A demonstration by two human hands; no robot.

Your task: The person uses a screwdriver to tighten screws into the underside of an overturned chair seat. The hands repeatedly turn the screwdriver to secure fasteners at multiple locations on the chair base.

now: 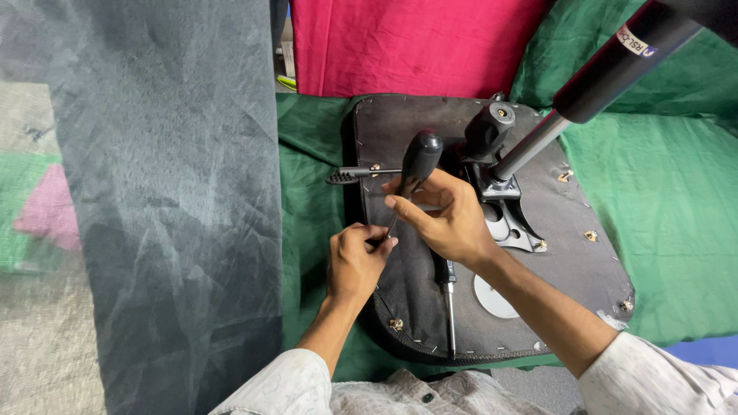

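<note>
An upturned black chair seat (407, 123) lies on green cloth, its metal mechanism plate (513, 227) and gas lift cylinder (592, 84) pointing up to the right. My right hand (446, 219) grips a screwdriver with a black handle (421, 157), held upright and slightly tilted over the seat's left side. My left hand (355, 261) pinches the screwdriver's thin shaft near its tip at the seat's left edge. A second screwdriver (450, 303) lies flat on the seat below my right wrist. A black lever (355, 174) sticks out to the left of the mechanism.
Grey fabric (169, 200) hangs across the left half of the view. Green cloth (676, 223) covers the surface around the seat, and red cloth (407, 42) lies behind it. Brass-coloured inserts (591, 235) dot the seat's underside.
</note>
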